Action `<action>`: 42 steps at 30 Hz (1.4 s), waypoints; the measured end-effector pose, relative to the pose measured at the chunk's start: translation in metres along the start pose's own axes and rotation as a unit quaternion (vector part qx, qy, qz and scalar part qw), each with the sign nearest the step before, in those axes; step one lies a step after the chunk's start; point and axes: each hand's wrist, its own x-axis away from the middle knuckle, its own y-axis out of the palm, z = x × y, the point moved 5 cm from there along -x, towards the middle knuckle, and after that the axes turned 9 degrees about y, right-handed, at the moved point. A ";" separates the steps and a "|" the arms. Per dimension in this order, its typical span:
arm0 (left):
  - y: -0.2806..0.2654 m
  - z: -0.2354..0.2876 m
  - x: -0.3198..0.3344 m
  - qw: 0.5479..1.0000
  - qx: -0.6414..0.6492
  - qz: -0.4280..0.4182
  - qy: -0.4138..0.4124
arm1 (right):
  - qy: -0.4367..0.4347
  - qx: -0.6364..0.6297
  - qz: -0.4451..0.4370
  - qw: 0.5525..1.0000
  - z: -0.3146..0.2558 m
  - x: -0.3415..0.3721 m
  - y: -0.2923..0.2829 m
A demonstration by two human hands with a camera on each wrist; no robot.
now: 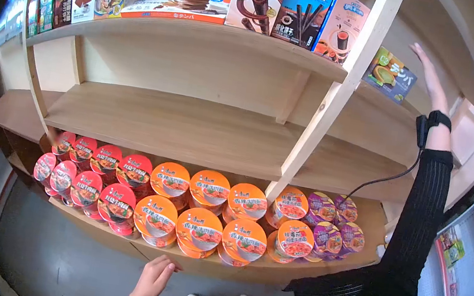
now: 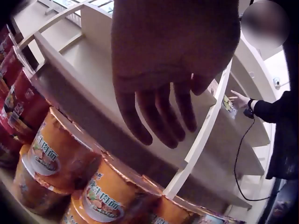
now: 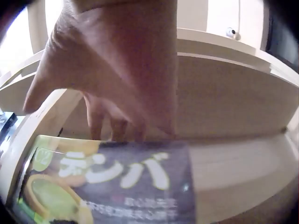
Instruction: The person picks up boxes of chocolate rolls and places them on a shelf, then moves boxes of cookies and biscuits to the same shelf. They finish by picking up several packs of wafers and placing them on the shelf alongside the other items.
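Observation:
A grey-purple biscuit box (image 1: 391, 75) with a green picture stands upright on the right-hand shelf. My right hand (image 1: 430, 72) reaches in beside it. In the right wrist view the fingers (image 3: 117, 126) extend down behind the box's top edge, while the thumb sticks out to the left, apart from the box. Low in front of the noodle cups hangs my left hand (image 1: 153, 280), with nothing in it. Its fingers are loosely bent in the left wrist view, near the orange noodle cups (image 2: 65, 149).
Rows of red cups (image 1: 117, 202), orange cups and purple cups (image 1: 326, 239) line the bottom shelf. Several biscuit boxes (image 1: 260, 3) stand on the upper left shelf. A wooden post (image 1: 330, 110) divides the shelves. A black cable (image 1: 384, 180) hangs from my right wrist.

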 end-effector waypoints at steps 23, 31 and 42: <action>0.012 -0.002 0.037 0.999 0.027 -0.034 0.020 | 0.093 -0.071 0.199 0.973 0.087 0.036 0.067; 0.027 0.024 0.065 0.999 -0.003 -0.042 0.015 | 0.205 0.110 0.210 0.950 0.073 0.060 0.089; 0.058 0.048 0.152 0.988 0.026 -0.152 -0.029 | 0.008 0.119 0.194 0.974 0.042 0.180 0.149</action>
